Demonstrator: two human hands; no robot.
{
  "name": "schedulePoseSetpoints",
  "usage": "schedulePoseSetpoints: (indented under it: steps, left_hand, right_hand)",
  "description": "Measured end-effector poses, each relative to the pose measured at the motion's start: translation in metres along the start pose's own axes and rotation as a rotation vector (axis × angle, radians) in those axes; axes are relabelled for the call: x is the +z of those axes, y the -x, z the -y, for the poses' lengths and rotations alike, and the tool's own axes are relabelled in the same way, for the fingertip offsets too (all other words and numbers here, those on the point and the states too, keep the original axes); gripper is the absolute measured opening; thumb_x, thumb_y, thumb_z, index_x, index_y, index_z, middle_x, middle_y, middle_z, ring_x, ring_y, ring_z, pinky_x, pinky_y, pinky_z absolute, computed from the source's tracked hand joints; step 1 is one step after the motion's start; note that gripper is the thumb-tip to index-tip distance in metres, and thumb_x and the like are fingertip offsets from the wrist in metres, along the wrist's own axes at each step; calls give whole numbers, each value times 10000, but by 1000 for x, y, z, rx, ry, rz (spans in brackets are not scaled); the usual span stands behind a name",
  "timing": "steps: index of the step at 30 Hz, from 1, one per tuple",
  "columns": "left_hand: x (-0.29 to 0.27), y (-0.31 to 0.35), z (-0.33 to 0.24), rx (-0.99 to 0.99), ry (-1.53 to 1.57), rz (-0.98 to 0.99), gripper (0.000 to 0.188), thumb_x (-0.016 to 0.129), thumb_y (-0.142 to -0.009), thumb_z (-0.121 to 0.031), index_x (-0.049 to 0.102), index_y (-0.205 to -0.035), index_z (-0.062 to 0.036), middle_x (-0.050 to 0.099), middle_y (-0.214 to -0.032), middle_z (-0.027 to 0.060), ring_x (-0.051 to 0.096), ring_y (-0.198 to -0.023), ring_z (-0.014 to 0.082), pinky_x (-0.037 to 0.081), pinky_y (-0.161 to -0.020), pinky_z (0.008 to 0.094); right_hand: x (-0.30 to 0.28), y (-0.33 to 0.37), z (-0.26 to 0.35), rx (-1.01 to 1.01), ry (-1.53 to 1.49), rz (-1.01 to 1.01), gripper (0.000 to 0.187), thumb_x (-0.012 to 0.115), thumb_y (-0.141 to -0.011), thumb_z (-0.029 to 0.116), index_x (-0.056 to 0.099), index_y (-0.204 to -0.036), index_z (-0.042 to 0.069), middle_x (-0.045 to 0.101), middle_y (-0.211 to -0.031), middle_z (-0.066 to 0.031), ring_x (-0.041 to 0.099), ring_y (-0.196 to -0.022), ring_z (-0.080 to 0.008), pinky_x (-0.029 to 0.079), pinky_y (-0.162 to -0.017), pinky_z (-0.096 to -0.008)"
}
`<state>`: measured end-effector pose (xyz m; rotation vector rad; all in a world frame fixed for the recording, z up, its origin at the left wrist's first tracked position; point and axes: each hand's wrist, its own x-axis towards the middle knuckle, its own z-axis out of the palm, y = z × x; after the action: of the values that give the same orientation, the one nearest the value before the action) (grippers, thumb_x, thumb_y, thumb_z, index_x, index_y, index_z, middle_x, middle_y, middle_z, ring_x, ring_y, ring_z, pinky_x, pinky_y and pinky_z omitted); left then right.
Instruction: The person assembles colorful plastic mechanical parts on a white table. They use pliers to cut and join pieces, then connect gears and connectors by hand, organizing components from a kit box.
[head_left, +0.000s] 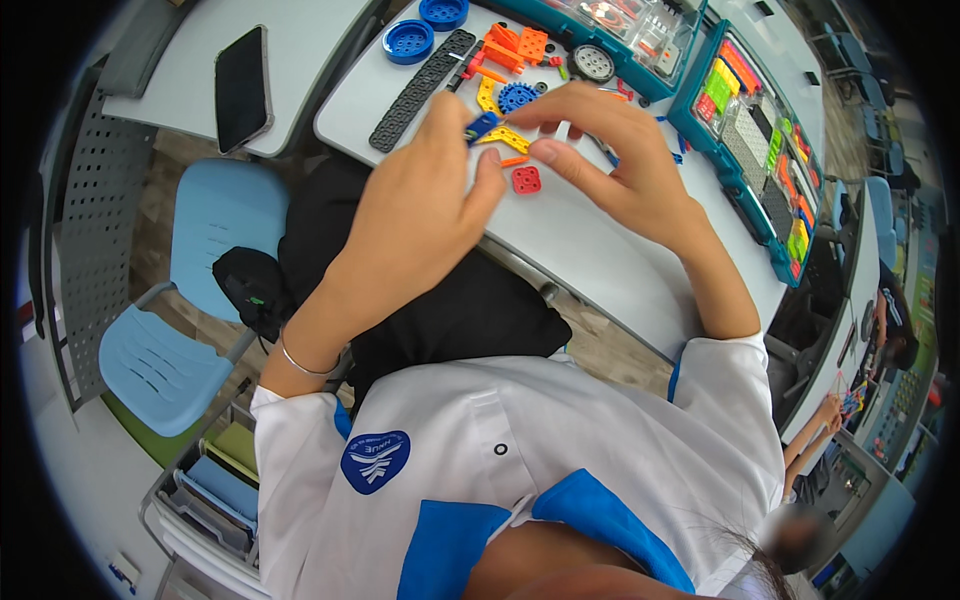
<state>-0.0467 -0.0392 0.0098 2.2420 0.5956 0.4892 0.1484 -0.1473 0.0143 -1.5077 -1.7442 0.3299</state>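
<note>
classroom-looking spot, pale grey desk [600, 250] running diagonally through the upper middle of the frame, with its near edge cutting right above the person's lap.

nearest the camera, lower part of the frame, it's just white-and-blue shirt, then both forearms coming up toward the desk. left hand [420, 200] is pinched shut on a small blue piece [482, 125], thumb and forefinger on it, held just above the desk surface. right hand [610, 160] has its fingertips closed on the yellow angled piece [506, 138], and the blue bit touches the yellow one's end. looks to me like those two are being joined, can't tell if they've actually clicked together.

progress-wise i'd say it's early. only that little two-piece thing is in hand, and most of the parts are loose: a red square block [526, 180] just below the fingers, an orange pin beside it, then further up a blue gear [516, 97], orange bricks [520, 45], a long black perforated strip [423, 88], a black-and-white wheel [592, 62] and two blue round caps [408, 41] at the top.

room to move: bare desk toward the lower right of the hands, so decent space there. right side is hemmed in by the teal parts tray [745, 190] with its sorted bits, well close to the right wrist. left of the desk drops off to a light blue chair [210, 270], and a black phone [242, 88] sits on the neighbouring desk, upper left.
</note>
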Motion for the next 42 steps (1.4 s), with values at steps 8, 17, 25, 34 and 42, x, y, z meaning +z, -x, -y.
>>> schedulePoseSetpoints:
  steps: [8, 17, 25, 34, 42]
  left_hand:
    - [8, -14, -8, 21, 394, 360, 281, 454, -1068, -203, 437, -1236, 21, 545, -771, 133, 556, -697, 245, 422, -616, 396]
    - [1, -37, -12, -277, 997, 716, 309, 450, -1093, -321, 572, -1009, -50, 405, -699, -73, 285, -535, -4, 230, -454, 172]
    - [12, -33, -7, -416, 999, 920, 297, 473, -1090, -315, 564, -1008, -44, 434, -718, -48, 311, -537, 11, 258, -458, 176]
    - [25, -23, -5, -374, 929, 813, 272, 457, -1096, -257, 576, -1040, -19, 504, -735, -21, 359, -521, 23, 310, -458, 197]
    - [30, -14, -11, -328, 772, 729, 255, 466, -1079, -227, 585, -1068, -1, 492, -719, -23, 374, -519, 21, 305, -448, 196]
  right_hand:
    - [-16, 13, -5, 133, -88, 62, 138, 706, -941, 104, 691, -1041, 10, 698, -843, -48, 659, -744, -122, 507, -622, -260]
    - [-10, 43, -6, 342, -504, -110, 98, 636, -986, 56, 638, -1031, -32, 592, -971, -60, 629, -801, -120, 518, -667, -265]
    - [-3, 74, -5, 453, -689, -42, 99, 578, -1010, 28, 627, -1072, -31, 553, -1036, -57, 569, -852, -120, 482, -750, -259]
    - [-6, 69, 1, 519, -922, -171, 146, 566, -990, 2, 658, -1102, -15, 596, -1088, -99, 634, -952, -191, 540, -819, -321]
    - [-10, 66, 13, 180, -118, -40, 183, 696, -850, -53, 743, -1017, 4, 703, -1074, -108, 679, -1001, -260, 560, -863, -349]
